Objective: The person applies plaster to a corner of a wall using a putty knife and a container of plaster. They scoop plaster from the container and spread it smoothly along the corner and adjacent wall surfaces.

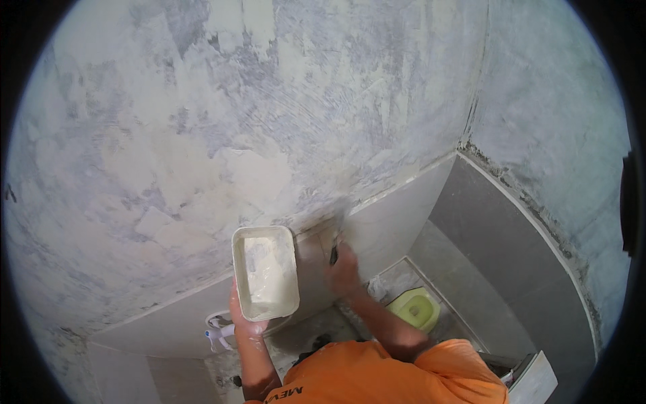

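My left hand (245, 316) holds a white rectangular plastic tray (266, 269), smeared and partly filled with white paste, in front of the wall at centre-left; most of my fingers are hidden beneath it. Just right of the tray, my right hand (343, 268) is closed round the dark handle of a scraper, whose motion-blurred blade (340, 219) is at the lower edge of the patchily plastered wall (168, 135), by the top of the grey tiles (397, 215). Whether the blade touches the wall I cannot tell.
Below are a pale green squat toilet (420, 311) and a white pipe fitting (221, 335) on the tiled wall. A curved side wall with dark tiles (491, 249) meets the plastered wall at right. A pale board (535, 377) stands at lower right, beside my orange-shirted body.
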Motion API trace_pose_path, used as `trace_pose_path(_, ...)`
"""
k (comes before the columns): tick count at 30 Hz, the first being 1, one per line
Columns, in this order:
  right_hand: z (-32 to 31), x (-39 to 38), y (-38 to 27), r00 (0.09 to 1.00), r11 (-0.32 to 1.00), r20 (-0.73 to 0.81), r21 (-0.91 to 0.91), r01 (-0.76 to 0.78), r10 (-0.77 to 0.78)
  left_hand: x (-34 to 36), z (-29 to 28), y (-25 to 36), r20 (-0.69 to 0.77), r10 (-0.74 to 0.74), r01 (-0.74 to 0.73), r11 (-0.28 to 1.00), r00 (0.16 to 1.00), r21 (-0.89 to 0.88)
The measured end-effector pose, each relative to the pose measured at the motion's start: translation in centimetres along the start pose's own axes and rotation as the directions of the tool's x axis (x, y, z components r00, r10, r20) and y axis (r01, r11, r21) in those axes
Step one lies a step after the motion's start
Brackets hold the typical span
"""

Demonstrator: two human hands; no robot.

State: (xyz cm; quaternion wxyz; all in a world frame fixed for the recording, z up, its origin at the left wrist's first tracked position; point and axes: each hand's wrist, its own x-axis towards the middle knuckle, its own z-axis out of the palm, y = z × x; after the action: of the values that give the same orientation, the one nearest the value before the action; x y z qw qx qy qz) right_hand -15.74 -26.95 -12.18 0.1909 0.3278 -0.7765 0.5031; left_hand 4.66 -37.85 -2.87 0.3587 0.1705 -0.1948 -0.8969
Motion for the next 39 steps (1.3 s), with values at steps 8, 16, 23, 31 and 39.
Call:
trace_pose_path(8, -11.2, 1.9, -1.3, 0.865, 0.923, 0.362, 0.032, -0.384, 0.348, 0.5, -0.1, -0.7, -0.034, -0.151, 0.152, 0.988, 0.988, 0.025)
trace_pose_path(16, -6.7, 11.5, 0.6, 0.913, 0.908, 0.068, 0.098, -0.407, 0.402, 0.2, -0.7, 0.3, -0.083, -0.138, 0.151, 0.974, 0.987, 0.170)
trace_pose_path(23, -2.0, -1.6, -2.9, 0.988, 0.992, 0.153, 0.123, -0.036, 0.017, 1.6, -1.4, 0.8, -0.173, -0.118, 0.146, 0.976, 0.978, 0.160)
trace_pose_path(31, -11.2, 7.3, 2.3, 0.969, 0.969, -0.012, 0.006, -0.246, 0.246, 1.9, -1.0, 0.3, 0.019, -0.217, 0.211, 0.964, 0.976, 0.164)
trace_pose_path(39, 0.1, 6.5, -0.5, 0.990, 0.990, -0.001, 0.019, -0.139, 0.139, 0.2, -2.2, 1.3, -0.078, -0.108, 0.118, 0.984, 0.991, 0.136)
